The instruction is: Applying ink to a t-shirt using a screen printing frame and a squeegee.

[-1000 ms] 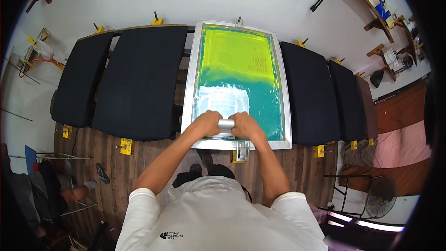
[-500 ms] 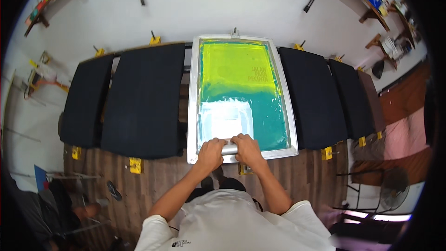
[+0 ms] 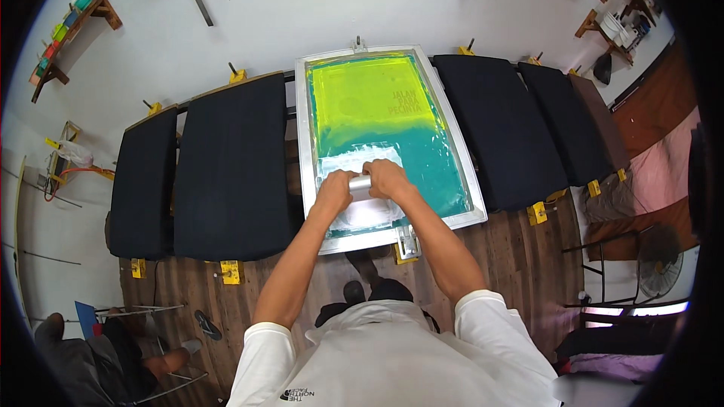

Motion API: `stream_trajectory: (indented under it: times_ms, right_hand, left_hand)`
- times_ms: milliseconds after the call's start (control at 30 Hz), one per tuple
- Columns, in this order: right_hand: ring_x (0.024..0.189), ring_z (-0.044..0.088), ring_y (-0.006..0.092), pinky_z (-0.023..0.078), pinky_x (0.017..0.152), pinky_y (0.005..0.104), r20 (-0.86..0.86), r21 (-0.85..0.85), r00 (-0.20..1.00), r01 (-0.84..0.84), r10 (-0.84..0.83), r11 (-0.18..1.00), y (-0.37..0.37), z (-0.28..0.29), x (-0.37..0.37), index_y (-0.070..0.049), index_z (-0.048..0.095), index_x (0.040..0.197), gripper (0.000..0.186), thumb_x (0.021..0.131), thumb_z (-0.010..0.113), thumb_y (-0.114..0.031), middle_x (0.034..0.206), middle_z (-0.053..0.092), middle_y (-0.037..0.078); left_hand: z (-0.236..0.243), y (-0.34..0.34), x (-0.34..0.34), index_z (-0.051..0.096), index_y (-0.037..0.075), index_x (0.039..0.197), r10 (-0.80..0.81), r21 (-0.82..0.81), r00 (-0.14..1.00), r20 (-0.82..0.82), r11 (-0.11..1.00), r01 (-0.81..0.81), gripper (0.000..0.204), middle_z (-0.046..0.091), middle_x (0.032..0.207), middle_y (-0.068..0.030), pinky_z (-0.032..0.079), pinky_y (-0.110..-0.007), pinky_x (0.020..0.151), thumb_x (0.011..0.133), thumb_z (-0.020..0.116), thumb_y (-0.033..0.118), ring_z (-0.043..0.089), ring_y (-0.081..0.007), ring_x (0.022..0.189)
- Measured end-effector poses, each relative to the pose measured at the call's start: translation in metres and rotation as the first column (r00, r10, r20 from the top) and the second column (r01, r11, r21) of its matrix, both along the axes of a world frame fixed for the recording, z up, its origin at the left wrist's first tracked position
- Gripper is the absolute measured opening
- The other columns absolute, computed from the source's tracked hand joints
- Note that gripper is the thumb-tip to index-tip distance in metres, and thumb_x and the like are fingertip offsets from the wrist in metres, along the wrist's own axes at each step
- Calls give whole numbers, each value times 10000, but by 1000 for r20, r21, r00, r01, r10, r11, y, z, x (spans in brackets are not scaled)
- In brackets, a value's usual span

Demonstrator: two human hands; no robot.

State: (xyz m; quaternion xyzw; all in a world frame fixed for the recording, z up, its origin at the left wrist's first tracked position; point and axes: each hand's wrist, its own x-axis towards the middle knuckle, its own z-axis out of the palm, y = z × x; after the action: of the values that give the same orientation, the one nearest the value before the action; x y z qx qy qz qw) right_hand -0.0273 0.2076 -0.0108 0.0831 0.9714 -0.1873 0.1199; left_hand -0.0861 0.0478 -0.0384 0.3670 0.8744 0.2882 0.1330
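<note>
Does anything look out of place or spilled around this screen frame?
A single dark flip-flop lies on the wooden floor at lower left, its mate not visible, so it looks stray. The pale ink lies inside the screen frame; nothing looks spilled there.

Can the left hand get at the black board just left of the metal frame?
Probably, if it lets go: the left hand is closed around the silver bar. Otherwise only the left rim of the metal frame and a gap seem to separate it from the black board.
</note>
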Motion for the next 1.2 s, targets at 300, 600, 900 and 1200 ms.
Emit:
stream_trajectory:
  times_ms: [300,600,900,1200]
  right_hand:
    - [1027,652,319,557,848,444,-33,27,999,17,-16,1000,-21,-10,48,-115,678,1078,421,672,789,-108,1075,669,116]
    - [1033,635,307,533,849,474,-100,60,994,57,-51,997,-39,-7,90,-114,674,1085,429,668,774,-110,1055,664,91]
    - [1040,642,296,501,855,518,-125,62,989,93,-85,994,-51,-3,113,-125,672,1082,435,661,771,-81,1079,669,70]
    - [1158,591,324,469,915,488,-236,13,969,82,-77,997,-49,-20,147,-125,631,1185,519,684,727,-31,1242,622,100]
  left_hand:
    - [-12,-20,51,695,42,1152,37,61,999,-35,998,-35,497,655,1057,-238,520,-470,893,694,612,-134,637,-421,991]
    - [-5,-35,86,679,51,1170,4,47,1000,-19,999,-4,503,638,1085,-231,519,-474,892,702,627,-127,630,-424,998]
    - [-6,-42,107,658,22,1169,12,82,999,-53,997,-8,482,634,1108,-226,524,-477,884,709,629,-121,630,-418,1015]
    - [-9,-47,117,616,23,1184,-31,96,993,-117,994,43,510,620,1153,-201,533,-463,858,687,708,-47,635,-408,994]
